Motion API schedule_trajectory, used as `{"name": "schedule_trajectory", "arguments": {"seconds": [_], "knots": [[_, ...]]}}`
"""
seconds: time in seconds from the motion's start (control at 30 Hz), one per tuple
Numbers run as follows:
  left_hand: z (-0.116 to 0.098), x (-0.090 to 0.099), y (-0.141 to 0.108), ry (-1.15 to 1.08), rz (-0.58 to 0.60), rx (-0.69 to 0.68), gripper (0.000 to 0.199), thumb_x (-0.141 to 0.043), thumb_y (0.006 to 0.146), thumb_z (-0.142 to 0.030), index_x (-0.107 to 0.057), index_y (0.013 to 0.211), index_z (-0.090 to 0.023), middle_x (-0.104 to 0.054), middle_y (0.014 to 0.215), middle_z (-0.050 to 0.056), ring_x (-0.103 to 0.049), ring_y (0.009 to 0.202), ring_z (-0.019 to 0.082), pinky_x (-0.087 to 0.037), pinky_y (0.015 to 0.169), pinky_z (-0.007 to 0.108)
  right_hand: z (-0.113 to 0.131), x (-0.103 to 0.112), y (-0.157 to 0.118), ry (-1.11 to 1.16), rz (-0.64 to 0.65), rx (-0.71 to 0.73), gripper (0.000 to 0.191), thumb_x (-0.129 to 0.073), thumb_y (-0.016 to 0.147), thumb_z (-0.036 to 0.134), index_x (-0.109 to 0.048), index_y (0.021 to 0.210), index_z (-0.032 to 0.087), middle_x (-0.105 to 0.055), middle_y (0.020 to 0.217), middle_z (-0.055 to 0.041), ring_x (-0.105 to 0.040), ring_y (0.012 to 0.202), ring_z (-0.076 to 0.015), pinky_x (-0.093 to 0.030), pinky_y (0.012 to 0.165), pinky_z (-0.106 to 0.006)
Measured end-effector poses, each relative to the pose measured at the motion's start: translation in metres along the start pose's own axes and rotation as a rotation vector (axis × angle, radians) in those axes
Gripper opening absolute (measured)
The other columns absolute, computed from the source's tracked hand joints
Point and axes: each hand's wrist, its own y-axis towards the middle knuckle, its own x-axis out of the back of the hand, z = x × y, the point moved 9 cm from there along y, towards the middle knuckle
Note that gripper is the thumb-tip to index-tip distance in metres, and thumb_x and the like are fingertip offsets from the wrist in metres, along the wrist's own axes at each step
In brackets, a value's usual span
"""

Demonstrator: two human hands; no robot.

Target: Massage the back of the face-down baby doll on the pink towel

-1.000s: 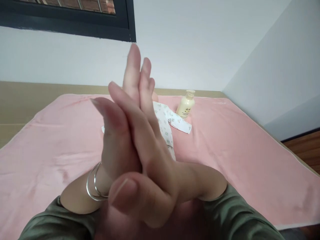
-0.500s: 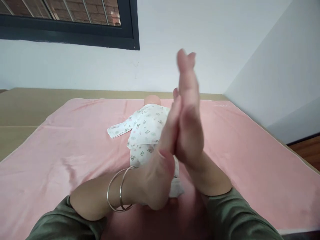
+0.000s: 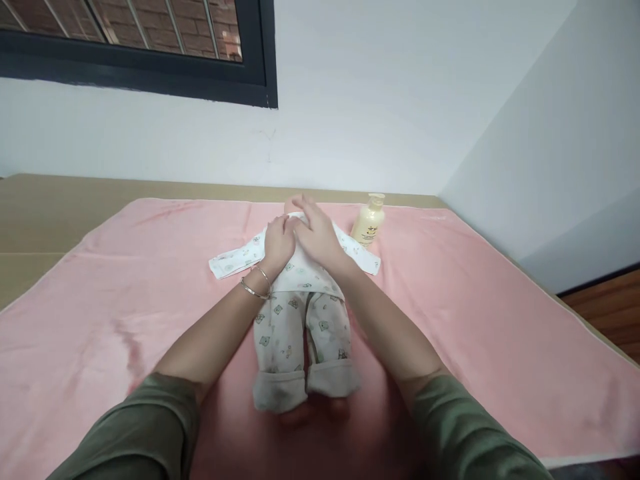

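A baby doll (image 3: 285, 335) lies on its back, its feet toward me, in a white printed shirt and matching trousers with turned-up cuffs. My left hand (image 3: 279, 245) rests at the collar and upper chest, its fingers bent over the front and partly hidden; two thin bangles (image 3: 256, 293) circle that wrist. Beside it, my right hand (image 3: 320, 237) lies over the upper chest and neck with fingers stretched out toward the head. Neither hand appears to hold anything. Both hands largely cover the doll's head (image 3: 290, 204).
A pale yellow pump bottle (image 3: 369, 223) stands to the right of the doll's shoulder, close to its sleeve. Under everything spreads a pink blanket (image 3: 475, 320) on a wooden surface (image 3: 60, 207). White walls (image 3: 400, 93) and a dark-framed window (image 3: 257, 67) are behind.
My palms, pressed together upright in front of me, have come apart and moved down and forward onto the doll's upper chest. The bottle and the doll's other sleeve are now uncovered.
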Motion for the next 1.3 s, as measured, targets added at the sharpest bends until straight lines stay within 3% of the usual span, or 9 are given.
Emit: {"name": "schedule_trajectory", "arguments": {"seconds": [0.17, 0.33, 0.47, 0.6, 0.77, 0.9, 1.03, 1.13, 1.3], "knots": [[0.024, 0.010, 0.007, 0.053, -0.082, 0.047, 0.029, -0.044, 0.090, -0.019, -0.072, 0.094, -0.019, -0.079, 0.110, 0.009, -0.070, 0.109, 0.024, -0.053, 0.102, 0.037, -0.047, -0.044, 0.005, -0.144, 0.141, -0.097, 0.051, -0.041, 0.093, 0.012, -0.072, 0.133, 0.022, -0.074, 0.133, -0.0064, -0.067, 0.128, -0.0248, -0.047, 0.118, -0.044], [0.027, 0.006, 0.010, 0.093, -0.044, 0.003, 0.030, -0.043, 0.089, -0.019, -0.072, 0.094, -0.019, -0.079, 0.108, 0.010, -0.070, 0.106, 0.026, -0.052, 0.101, 0.038, -0.075, -0.046, 0.015, -0.322, 0.310, 0.027, 0.050, -0.044, 0.101, 0.023, -0.061, 0.147, 0.020, -0.051, 0.162, -0.0087, -0.035, 0.158, -0.0260, -0.013, 0.133, -0.056], [0.032, 0.005, 0.011, 0.136, -0.071, -0.010, 0.032, -0.043, 0.089, -0.020, -0.074, 0.097, -0.016, -0.078, 0.113, 0.014, -0.068, 0.113, 0.029, -0.049, 0.107, 0.042, -0.106, -0.024, 0.019, -0.433, 0.298, -0.141, 0.057, -0.034, 0.107, 0.039, -0.047, 0.158, 0.017, -0.037, 0.170, -0.0144, -0.030, 0.160, -0.0298, -0.018, 0.131, -0.057], [0.036, 0.004, 0.012, 0.183, -0.058, 0.018, 0.033, -0.043, 0.089, -0.020, -0.074, 0.099, -0.015, -0.078, 0.113, 0.015, -0.068, 0.111, 0.030, -0.049, 0.106, 0.044, -0.082, -0.036, 0.002, -0.663, 0.273, -0.202, 0.065, -0.033, 0.106, 0.037, -0.038, 0.160, 0.002, -0.035, 0.167, -0.0272, -0.031, 0.157, -0.0411, -0.026, 0.127, -0.060], [0.039, 0.006, 0.013, 0.194, -0.040, 0.067, 0.034, -0.042, 0.088, -0.016, -0.073, 0.101, -0.016, -0.077, 0.113, 0.014, -0.068, 0.111, 0.029, -0.051, 0.103, 0.042, -0.045, -0.072, -0.009, -0.682, 0.410, 0.001, 0.066, -0.042, 0.099, 0.027, -0.038, 0.162, 0.009, -0.028, 0.173, -0.0161, -0.016, 0.163, -0.0369, -0.011, 0.131, -0.066], [0.034, 0.003, 0.012, 0.187, -0.027, 0.024, 0.032, -0.043, 0.089, -0.015, -0.072, 0.100, -0.017, -0.077, 0.112, 0.013, -0.068, 0.110, 0.029, -0.050, 0.104, 0.043, -0.083, -0.049, 0.011, -0.517, 0.420, -0.047, 0.059, -0.034, 0.103, 0.034, -0.043, 0.161, 0.021, -0.029, 0.174, -0.0059, -0.019, 0.164, -0.0304, -0.014, 0.132, -0.060], [0.036, 0.004, 0.011, 0.146, -0.038, 0.035, 0.028, -0.045, 0.086, -0.015, -0.071, 0.097, -0.020, -0.077, 0.112, 0.011, -0.067, 0.111, 0.028, -0.050, 0.105, 0.043, -0.106, -0.026, 0.015, -0.569, 0.245, -0.232, 0.066, -0.034, 0.105, 0.043, -0.039, 0.161, 0.009, -0.034, 0.170, -0.0185, -0.030, 0.159, -0.0350, -0.023, 0.130, -0.056], [0.040, 0.006, 0.011, 0.136, -0.051, 0.061, 0.026, -0.046, 0.085, -0.015, -0.070, 0.095, -0.020, -0.077, 0.110, 0.010, -0.067, 0.110, 0.028, -0.050, 0.104, 0.041, -0.078, -0.040, -0.004, -0.721, 0.167, -0.270, 0.062, -0.032, 0.104, 0.030, -0.039, 0.157, -0.003, -0.037, 0.165, -0.0286, -0.034, 0.156, -0.0392, -0.026, 0.128, -0.057], [0.041, 0.008, 0.011, 0.113, -0.052, 0.079, 0.026, -0.043, 0.087, -0.016, -0.068, 0.091, -0.020, -0.077, 0.107, 0.010, -0.069, 0.105, 0.026, -0.051, 0.101, 0.038, -0.030, -0.080, -0.021, -0.716, 0.282, -0.045, 0.061, -0.038, 0.098, 0.018, -0.042, 0.157, 0.000, -0.034, 0.169, -0.0214, -0.022, 0.162, -0.0346, -0.012, 0.133, -0.058]]}}
